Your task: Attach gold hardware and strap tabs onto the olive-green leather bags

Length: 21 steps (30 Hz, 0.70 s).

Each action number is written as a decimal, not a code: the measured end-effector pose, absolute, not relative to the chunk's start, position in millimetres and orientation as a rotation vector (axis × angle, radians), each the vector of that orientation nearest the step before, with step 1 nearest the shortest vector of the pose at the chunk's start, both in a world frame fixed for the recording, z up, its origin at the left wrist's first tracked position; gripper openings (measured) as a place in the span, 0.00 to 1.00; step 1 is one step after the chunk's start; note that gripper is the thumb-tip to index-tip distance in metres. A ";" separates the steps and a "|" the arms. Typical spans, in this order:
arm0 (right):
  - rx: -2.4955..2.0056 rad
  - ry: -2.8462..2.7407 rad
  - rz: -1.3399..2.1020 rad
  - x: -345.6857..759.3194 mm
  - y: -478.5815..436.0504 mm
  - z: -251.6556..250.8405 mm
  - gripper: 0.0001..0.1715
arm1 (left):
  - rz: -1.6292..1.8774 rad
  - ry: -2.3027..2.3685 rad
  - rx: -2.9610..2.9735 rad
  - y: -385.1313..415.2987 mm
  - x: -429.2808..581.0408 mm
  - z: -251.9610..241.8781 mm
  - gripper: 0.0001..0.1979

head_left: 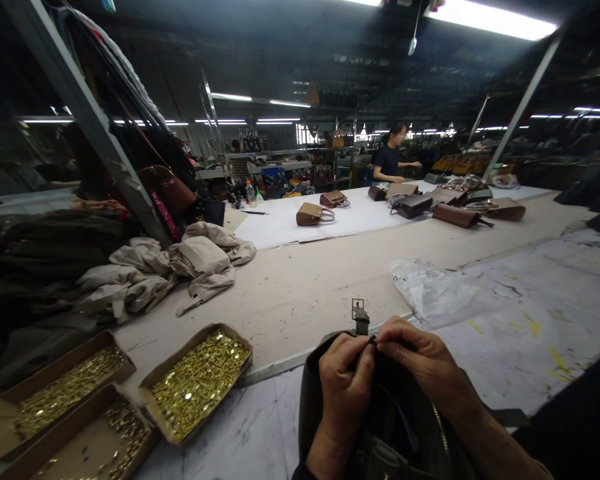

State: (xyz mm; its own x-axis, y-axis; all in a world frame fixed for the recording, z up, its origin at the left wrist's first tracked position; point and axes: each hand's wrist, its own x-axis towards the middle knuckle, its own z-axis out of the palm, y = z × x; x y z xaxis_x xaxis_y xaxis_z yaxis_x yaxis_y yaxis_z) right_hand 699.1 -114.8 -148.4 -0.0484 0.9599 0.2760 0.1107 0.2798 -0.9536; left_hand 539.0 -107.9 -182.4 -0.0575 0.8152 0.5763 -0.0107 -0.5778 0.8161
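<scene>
A dark olive bag stands in front of me at the table's near edge, with its opening towards me and a gold zip along one side. My left hand and my right hand meet at its upper rim. Both are closed in a pinch, fingertips almost touching, on a small dark piece that looks like the strap's end; the fingers hide most of it. Just beyond them a short strap with a square metal buckle sticks up from the bag.
On the left are cardboard trays of gold metal studs and a tray of darker pieces. Beige cloth lies behind them, and a clear plastic bag to the right. Several brown handbags and a person are farther back.
</scene>
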 end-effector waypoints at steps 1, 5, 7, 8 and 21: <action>-1.066 -1.438 0.966 699.4 -114.8 -148.2 0.07 | 1.702 0.866 1.600 -108.0 539.1 -182.1 0.07; -1.085 -1.414 0.957 700.0 -115.1 -148.3 0.07 | 1.708 0.856 1.606 -108.6 539.4 -180.5 0.07; -1.096 -1.397 0.962 700.0 -115.2 -148.7 0.08 | 1.702 0.853 1.614 -108.9 539.5 -180.2 0.07; -1.102 -1.389 0.968 699.9 -115.3 -148.9 0.08 | 1.697 0.852 1.619 -109.1 539.5 -180.2 0.07; -1.110 -1.339 0.969 700.3 -116.4 -152.2 0.11 | 1.676 0.789 1.682 -109.3 539.3 -184.8 0.08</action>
